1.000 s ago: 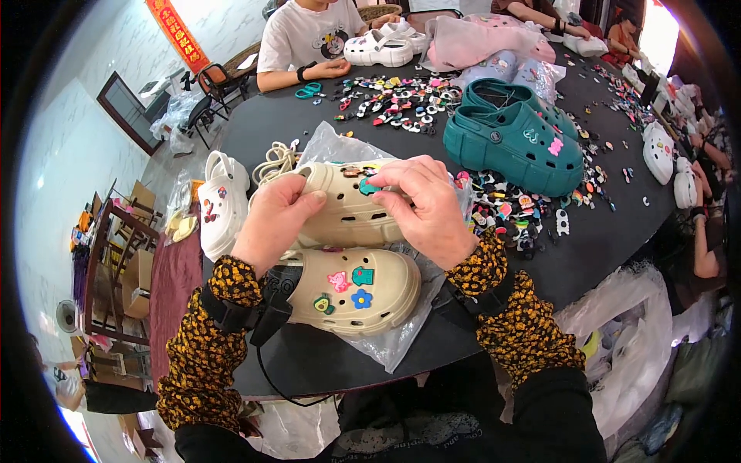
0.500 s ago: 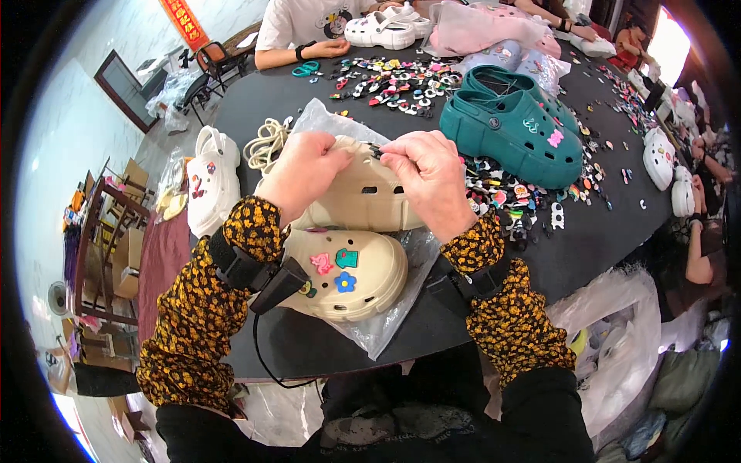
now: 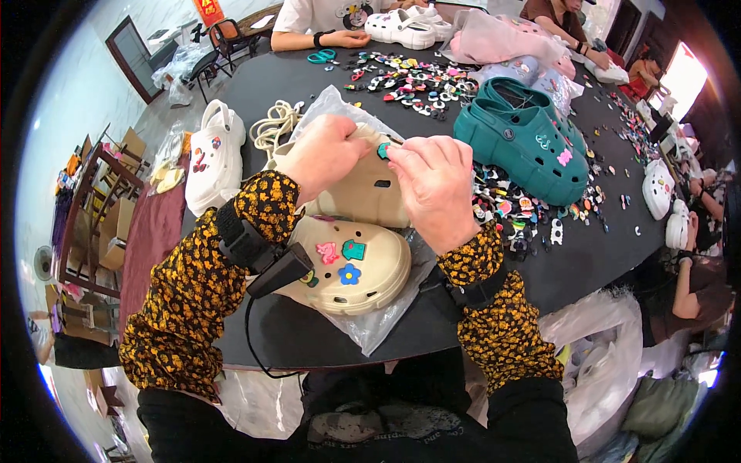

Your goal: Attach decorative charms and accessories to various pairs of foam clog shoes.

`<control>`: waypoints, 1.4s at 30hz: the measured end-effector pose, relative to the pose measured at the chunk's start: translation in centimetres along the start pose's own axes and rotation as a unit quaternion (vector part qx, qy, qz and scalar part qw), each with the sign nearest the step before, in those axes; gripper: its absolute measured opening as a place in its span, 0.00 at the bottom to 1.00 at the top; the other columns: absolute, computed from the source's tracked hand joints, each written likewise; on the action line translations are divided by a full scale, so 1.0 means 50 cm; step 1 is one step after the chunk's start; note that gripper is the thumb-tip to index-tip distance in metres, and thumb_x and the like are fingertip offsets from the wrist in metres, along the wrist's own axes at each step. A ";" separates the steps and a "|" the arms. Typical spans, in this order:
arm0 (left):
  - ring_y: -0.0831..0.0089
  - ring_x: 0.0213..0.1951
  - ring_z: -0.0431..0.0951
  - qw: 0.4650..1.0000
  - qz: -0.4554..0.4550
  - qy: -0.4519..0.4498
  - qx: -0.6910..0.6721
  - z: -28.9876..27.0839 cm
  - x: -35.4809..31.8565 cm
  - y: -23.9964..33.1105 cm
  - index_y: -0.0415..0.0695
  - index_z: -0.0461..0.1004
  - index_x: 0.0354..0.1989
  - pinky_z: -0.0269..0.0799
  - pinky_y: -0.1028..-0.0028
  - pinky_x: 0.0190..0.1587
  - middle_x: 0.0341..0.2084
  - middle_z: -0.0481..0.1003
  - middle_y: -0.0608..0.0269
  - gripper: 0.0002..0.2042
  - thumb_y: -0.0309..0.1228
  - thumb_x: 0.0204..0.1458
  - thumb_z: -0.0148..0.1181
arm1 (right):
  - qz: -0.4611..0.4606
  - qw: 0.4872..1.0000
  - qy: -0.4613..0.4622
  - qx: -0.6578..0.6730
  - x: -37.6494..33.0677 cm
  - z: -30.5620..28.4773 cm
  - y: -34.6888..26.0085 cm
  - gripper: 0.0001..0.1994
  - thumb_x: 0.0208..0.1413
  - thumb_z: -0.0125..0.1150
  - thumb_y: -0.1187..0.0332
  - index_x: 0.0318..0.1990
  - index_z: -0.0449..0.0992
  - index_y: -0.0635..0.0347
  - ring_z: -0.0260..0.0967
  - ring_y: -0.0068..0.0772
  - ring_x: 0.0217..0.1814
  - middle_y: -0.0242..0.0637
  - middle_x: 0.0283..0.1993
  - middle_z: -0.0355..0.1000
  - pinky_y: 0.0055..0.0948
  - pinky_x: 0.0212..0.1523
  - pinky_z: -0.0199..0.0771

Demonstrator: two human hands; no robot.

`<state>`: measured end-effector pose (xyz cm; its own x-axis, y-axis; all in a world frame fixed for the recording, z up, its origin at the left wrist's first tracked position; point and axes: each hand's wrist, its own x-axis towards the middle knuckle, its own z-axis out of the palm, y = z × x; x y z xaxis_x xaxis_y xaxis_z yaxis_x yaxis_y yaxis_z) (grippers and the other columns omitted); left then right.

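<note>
Two beige clogs lie side by side on a clear plastic bag (image 3: 367, 333). My left hand (image 3: 324, 154) is closed on the far beige clog (image 3: 353, 194) near its opening; the fingertips are hidden. My right hand (image 3: 438, 189) pinches a small green shoe charm (image 3: 384, 150) at that clog's upper surface. Whether the charm's stem sits in a hole cannot be seen. The near beige clog (image 3: 378, 262), below my hands, carries a pink charm (image 3: 327, 252), a green charm (image 3: 353, 249) and a blue flower charm (image 3: 350, 274).
Teal clogs (image 3: 529, 150) stand to the right, among many loose charms (image 3: 521, 208). A white clog (image 3: 214, 158) and a coil of beige cord (image 3: 275, 127) are on the left. Across the dark table (image 3: 305, 339), a person's hand (image 3: 351, 38) rests near white clogs (image 3: 401, 29).
My right hand has turned, and the green charm in its fingers now shows. My left hand stays at the far clog. The whole view has shifted slightly.
</note>
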<state>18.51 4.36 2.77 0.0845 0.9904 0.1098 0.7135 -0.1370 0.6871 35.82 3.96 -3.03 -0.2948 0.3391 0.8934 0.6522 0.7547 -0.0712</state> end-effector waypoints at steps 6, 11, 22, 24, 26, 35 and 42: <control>0.81 0.22 0.62 1.000 -0.021 -0.011 -0.014 -0.004 0.000 -0.008 0.35 0.70 0.22 0.58 0.74 0.24 0.16 0.66 0.69 0.10 0.30 0.48 0.56 | 0.006 0.999 -0.052 -0.001 0.002 -0.010 -0.014 0.10 0.44 0.59 0.71 0.37 0.77 0.56 0.64 0.31 0.42 0.29 0.37 0.69 0.35 0.44 0.60; 0.82 0.23 0.63 0.998 -0.027 -0.021 -0.047 -0.002 -0.001 -0.012 0.36 0.71 0.24 0.59 0.75 0.25 0.17 0.66 0.71 0.09 0.30 0.49 0.56 | -0.010 0.996 -0.084 -0.011 -0.002 -0.009 -0.015 0.11 0.45 0.55 0.71 0.38 0.77 0.59 0.63 0.33 0.44 0.31 0.39 0.69 0.35 0.46 0.60; 0.83 0.24 0.64 0.993 -0.040 -0.050 -0.103 0.000 -0.006 -0.011 0.39 0.72 0.25 0.59 0.78 0.25 0.19 0.67 0.73 0.07 0.29 0.50 0.54 | -0.018 0.991 -0.129 0.017 -0.005 -0.008 -0.019 0.14 0.45 0.52 0.71 0.40 0.74 0.66 0.61 0.38 0.48 0.38 0.41 0.67 0.38 0.48 0.59; 0.84 0.24 0.65 0.992 -0.035 -0.061 -0.109 -0.005 -0.010 -0.016 0.39 0.72 0.25 0.60 0.78 0.26 0.20 0.68 0.72 0.06 0.28 0.49 0.54 | -0.015 0.988 -0.148 0.026 -0.004 -0.006 -0.026 0.13 0.45 0.51 0.72 0.39 0.74 0.66 0.60 0.40 0.49 0.38 0.41 0.66 0.39 0.49 0.59; 0.84 0.25 0.66 0.991 -0.035 -0.059 -0.118 -0.004 -0.016 -0.012 0.38 0.72 0.26 0.61 0.78 0.26 0.20 0.69 0.72 0.06 0.27 0.49 0.54 | -0.014 0.989 -0.147 0.025 -0.006 -0.002 -0.028 0.13 0.45 0.51 0.72 0.39 0.73 0.66 0.60 0.40 0.48 0.38 0.41 0.65 0.39 0.49 0.59; 0.82 0.25 0.67 0.994 -0.037 -0.044 -0.091 -0.013 -0.025 0.003 0.40 0.71 0.28 0.61 0.78 0.26 0.21 0.69 0.70 0.04 0.27 0.47 0.54 | -0.018 0.992 -0.126 -0.009 -0.013 0.025 -0.036 0.11 0.46 0.50 0.70 0.35 0.74 0.66 0.60 0.40 0.48 0.39 0.41 0.66 0.36 0.48 0.59; 0.83 0.30 0.70 0.979 -0.068 -0.081 -0.173 -0.032 -0.041 -0.025 0.37 0.74 0.33 0.65 0.81 0.32 0.27 0.73 0.69 0.06 0.26 0.52 0.54 | 0.063 0.975 -0.077 0.201 -0.014 0.005 0.012 0.11 0.41 0.54 0.77 0.33 0.79 0.55 0.65 0.34 0.45 0.33 0.36 0.71 0.33 0.46 0.58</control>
<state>16.31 2.48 2.85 0.1329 0.9865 -0.0960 0.4500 0.0262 0.8927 36.23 4.31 -3.82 -0.3510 0.4995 0.7920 0.3730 0.8504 -0.3711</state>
